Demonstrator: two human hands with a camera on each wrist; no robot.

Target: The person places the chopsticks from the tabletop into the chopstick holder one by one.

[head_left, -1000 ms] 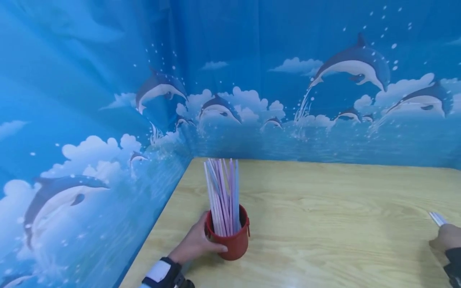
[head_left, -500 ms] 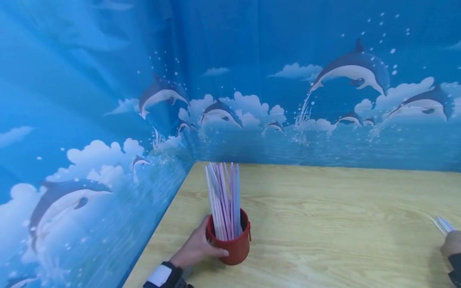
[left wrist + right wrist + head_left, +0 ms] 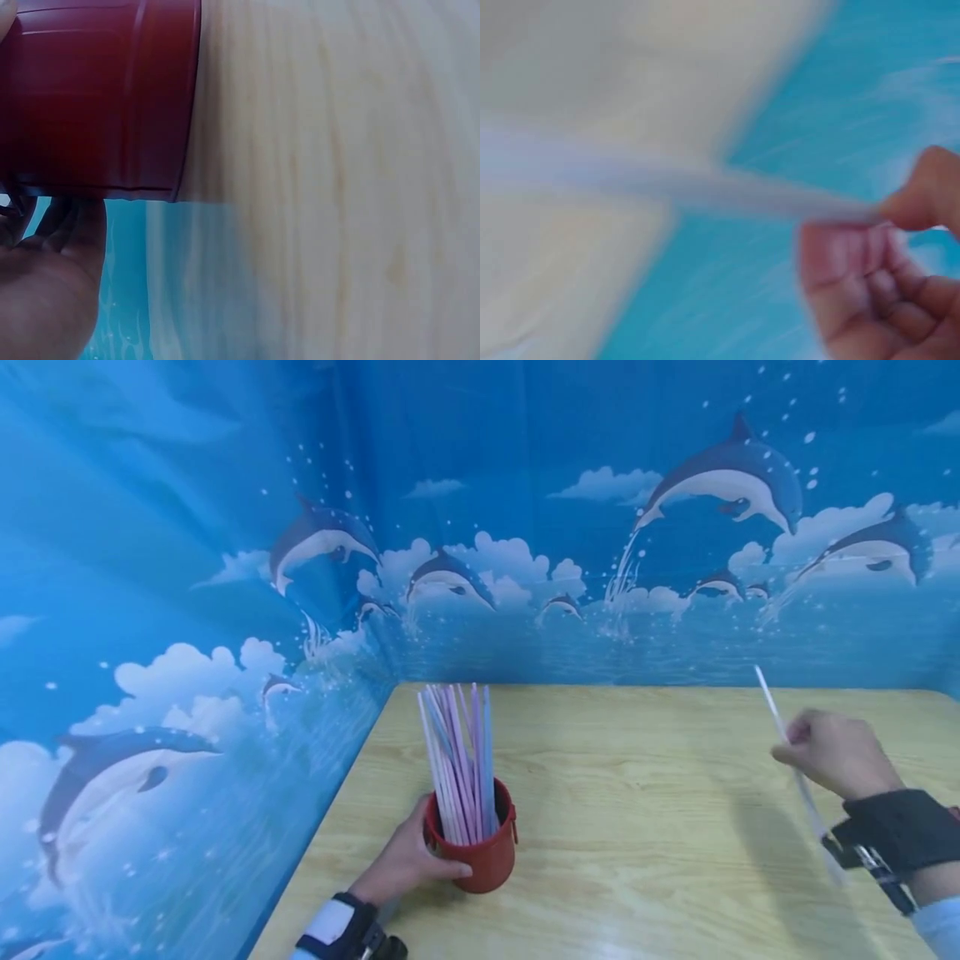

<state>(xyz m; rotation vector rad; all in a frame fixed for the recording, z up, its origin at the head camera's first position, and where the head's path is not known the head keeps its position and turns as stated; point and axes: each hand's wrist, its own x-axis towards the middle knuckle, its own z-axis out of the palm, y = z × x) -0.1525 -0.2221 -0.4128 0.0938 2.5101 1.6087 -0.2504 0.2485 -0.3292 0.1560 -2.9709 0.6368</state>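
A red cup [image 3: 483, 852] stands on the wooden table [image 3: 660, 827] near its left edge, filled with several pastel straws [image 3: 457, 760] that stand upright. My left hand [image 3: 408, 860] grips the cup's left side; the left wrist view shows the red cup [image 3: 97, 97] close up with my fingers [image 3: 52, 247] curled round it. My right hand [image 3: 836, 752] is raised above the table's right side and pinches a single white straw [image 3: 776, 718], tilted with its top leaning left. The right wrist view is blurred; the white straw [image 3: 667, 180] runs across it to my fingers [image 3: 922, 202].
Blue dolphin-printed backdrop walls [image 3: 225, 568] close off the table on the left and at the back. Bare wood lies between the cup and my right hand.
My right hand has risen from the table's right edge, moved left and lifted one white straw into the air. The left hand stays on the red cup.
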